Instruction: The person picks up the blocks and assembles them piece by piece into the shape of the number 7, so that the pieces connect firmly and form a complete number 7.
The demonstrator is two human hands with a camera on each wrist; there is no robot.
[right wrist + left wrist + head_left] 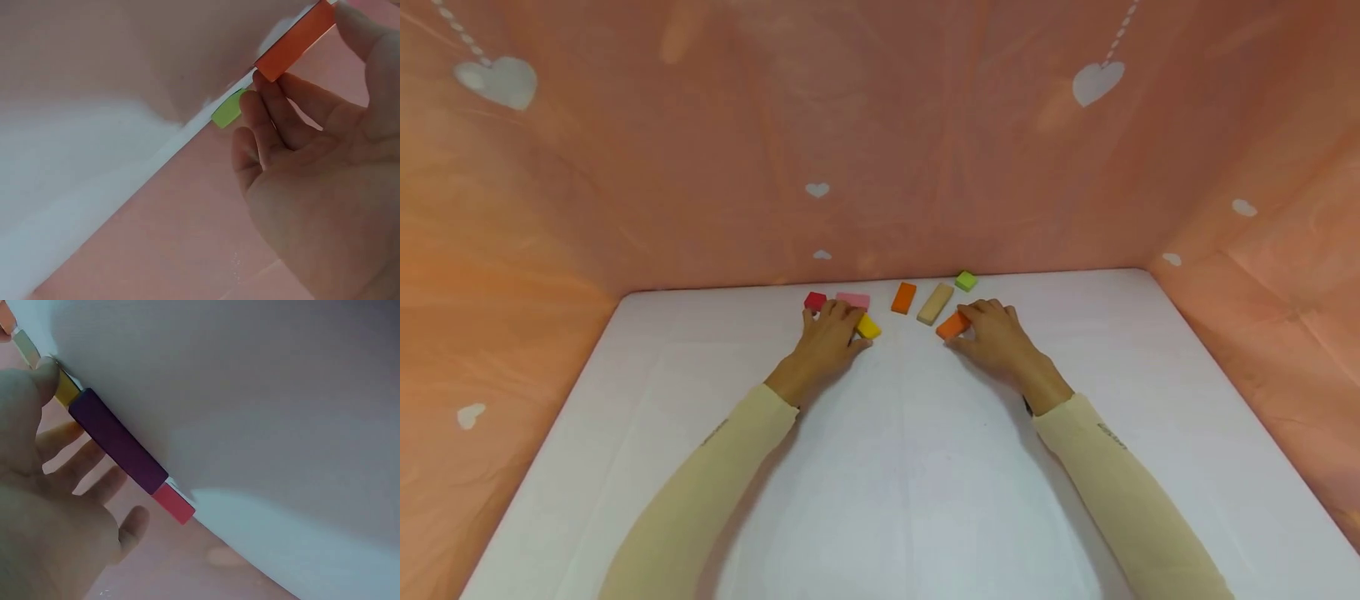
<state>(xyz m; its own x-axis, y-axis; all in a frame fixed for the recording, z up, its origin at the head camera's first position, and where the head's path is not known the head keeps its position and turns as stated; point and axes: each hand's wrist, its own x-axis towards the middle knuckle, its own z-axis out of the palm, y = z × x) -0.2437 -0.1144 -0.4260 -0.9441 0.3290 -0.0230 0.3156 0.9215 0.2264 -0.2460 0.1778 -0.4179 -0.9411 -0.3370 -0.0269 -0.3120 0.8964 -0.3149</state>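
Observation:
Near the far edge of the table, my left hand (pixel 826 340) pinches a yellow block (pixel 868 327) between thumb and index finger. A long purple block (pixel 119 440) lies end to end with the yellow one in the left wrist view, mostly hidden by the hand in the head view. Just beyond the left fingers are a red block (pixel 816 302) and a pink block (pixel 853 301). My right hand (pixel 1000 340) holds an orange block (pixel 952 325) by its ends, thumb on one side and fingers on the other. Behind those fingers sits a small green block (pixel 966 281).
Between the hands, a second orange block (pixel 904 297) and a plain wooden block (pixel 936 304) lie toward the back. The white tabletop (pixel 895 467) runs up to an orange-pink cloth wall (pixel 895 150) printed with hearts, which also rises on both sides.

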